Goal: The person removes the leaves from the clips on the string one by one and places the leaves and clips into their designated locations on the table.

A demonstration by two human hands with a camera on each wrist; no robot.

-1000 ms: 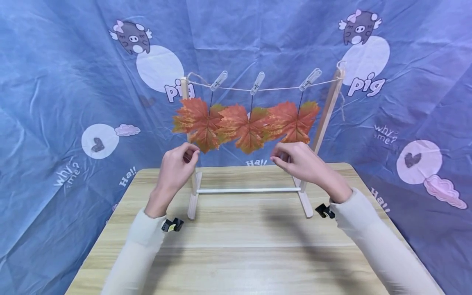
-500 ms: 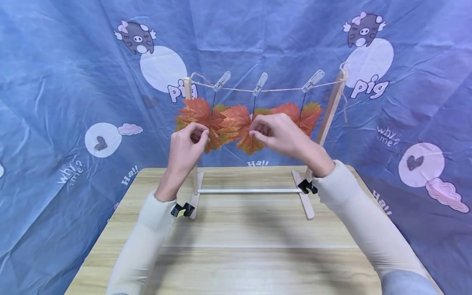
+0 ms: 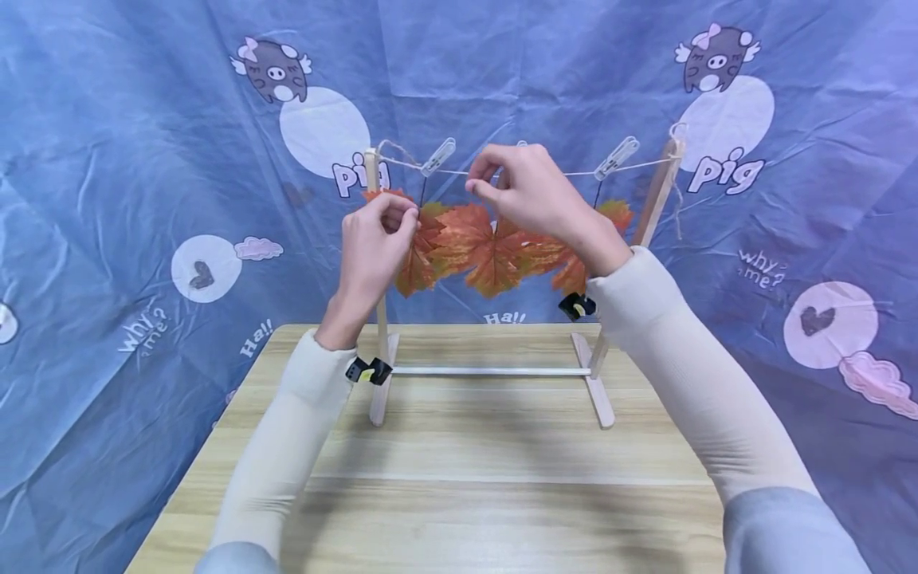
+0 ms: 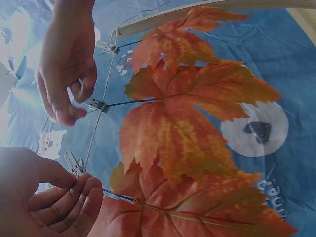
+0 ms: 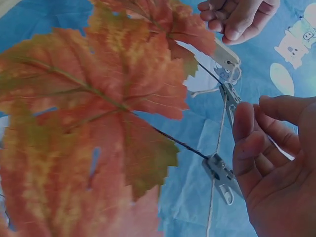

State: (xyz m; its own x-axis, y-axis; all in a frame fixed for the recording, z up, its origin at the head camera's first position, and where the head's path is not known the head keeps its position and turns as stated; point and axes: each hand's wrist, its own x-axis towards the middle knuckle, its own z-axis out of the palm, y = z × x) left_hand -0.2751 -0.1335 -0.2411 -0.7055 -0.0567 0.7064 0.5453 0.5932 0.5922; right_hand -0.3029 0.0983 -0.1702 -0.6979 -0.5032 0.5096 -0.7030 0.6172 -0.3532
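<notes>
Three orange-red maple leaves hang by dark stems from clear clothespins on a string: a left leaf (image 3: 414,267), a middle leaf (image 3: 495,251) and a right leaf (image 3: 570,275). My left hand (image 3: 376,247) is in front of the left leaf, near its stem and the left clothespin (image 4: 75,163). Its fingers curl loosely and appear to hold nothing. My right hand (image 3: 527,187) is raised before the string, hiding most of the middle clothespin (image 4: 98,105). Its fingers are loosely bent, with nothing between them. The right clothespin (image 3: 617,158) shows beyond that hand.
The string (image 3: 459,172) runs between two wooden posts, a left post (image 3: 371,167) and a right post (image 3: 656,195). A white crossbar (image 3: 495,371) joins their feet on the wooden table (image 3: 459,510). A blue printed cloth (image 3: 143,199) hangs behind and at both sides.
Both hands have risen from below the leaves. The right hand has moved up and left to the string; the left hand has moved up and slightly right. The leaves stay hanging.
</notes>
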